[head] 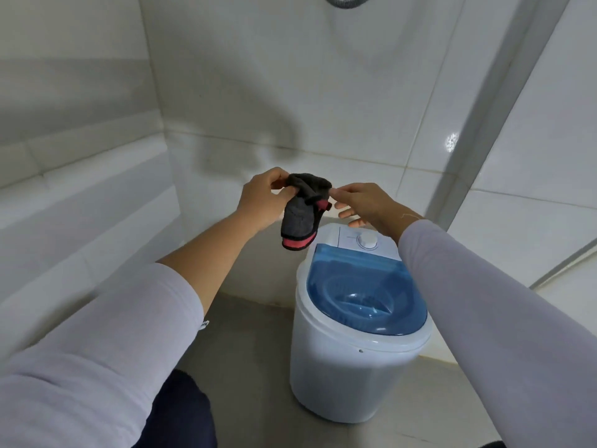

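Note:
A dark grey sock (298,218) with a pink toe hangs in the air above a small white washing machine (349,367). My left hand (263,198) pinches the sock's cuff from the left. My right hand (361,202) touches the cuff's other side with thumb and forefinger, its other fingers spread out straight. The machine stands on the floor below and to the right, its translucent blue lid (361,292) closed and a white dial (367,240) at the back of its top.
White tiled walls close in at the left and behind the machine. A grey vertical frame (478,124) of a glass partition runs down at the right. The beige floor (245,367) shows to the left of the machine, and my dark trouser leg (181,412) is at the bottom.

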Demonstrator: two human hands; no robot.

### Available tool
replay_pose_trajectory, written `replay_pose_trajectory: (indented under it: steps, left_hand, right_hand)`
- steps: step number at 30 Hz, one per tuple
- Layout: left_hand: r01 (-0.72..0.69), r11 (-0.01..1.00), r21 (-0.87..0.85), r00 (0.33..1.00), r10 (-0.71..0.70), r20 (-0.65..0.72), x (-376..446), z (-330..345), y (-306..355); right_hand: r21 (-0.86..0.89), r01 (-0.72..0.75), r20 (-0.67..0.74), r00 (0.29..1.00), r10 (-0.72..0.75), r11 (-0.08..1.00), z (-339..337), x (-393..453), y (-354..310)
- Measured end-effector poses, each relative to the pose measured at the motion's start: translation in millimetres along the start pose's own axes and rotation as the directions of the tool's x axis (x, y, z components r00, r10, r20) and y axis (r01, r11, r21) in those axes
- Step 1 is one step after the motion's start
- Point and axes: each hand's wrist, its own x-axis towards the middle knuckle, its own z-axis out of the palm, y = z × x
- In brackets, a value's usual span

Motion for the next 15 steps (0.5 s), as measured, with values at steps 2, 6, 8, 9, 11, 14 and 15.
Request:
replay_pose_trajectory:
  steps: [2,6,8,9,11,14,15]
  left_hand:
    - [-0.001,1.000,-0.005,1.000,0.001,-0.009,3,-13,-4]
    - [0.041,0.999,-0.012,0.999,-0.041,0.018,12,-32,-19]
    - [0.074,0.996,-0.053,0.992,-0.068,0.108,18,-40,-28]
    - [0.100,0.992,-0.078,0.983,-0.086,0.164,22,-43,-32]
    - [0.156,0.983,-0.094,0.961,-0.129,0.244,32,-47,-38]
    - [0.170,0.984,-0.051,0.969,-0.157,0.188,62,-51,-47]
    - [0.157,0.986,-0.062,0.978,-0.147,0.147,74,-54,-49]
  right_hand:
    - [0.010,0.026,0.029,0.999,-0.026,1.000,12,8,-8]
    - [0.040,0.140,0.055,0.988,-0.142,0.989,38,28,-25]
    - [0.093,0.173,0.044,0.983,-0.177,0.981,50,41,-33]
    - [0.126,0.181,0.047,0.981,-0.188,0.975,54,49,-37]
    - [0.159,0.202,0.063,0.975,-0.214,0.966,61,67,-45]
    - [0.100,0.262,0.133,0.953,-0.274,0.960,66,98,-58]
    - [0.085,0.278,0.168,0.942,-0.289,0.957,66,107,-65]
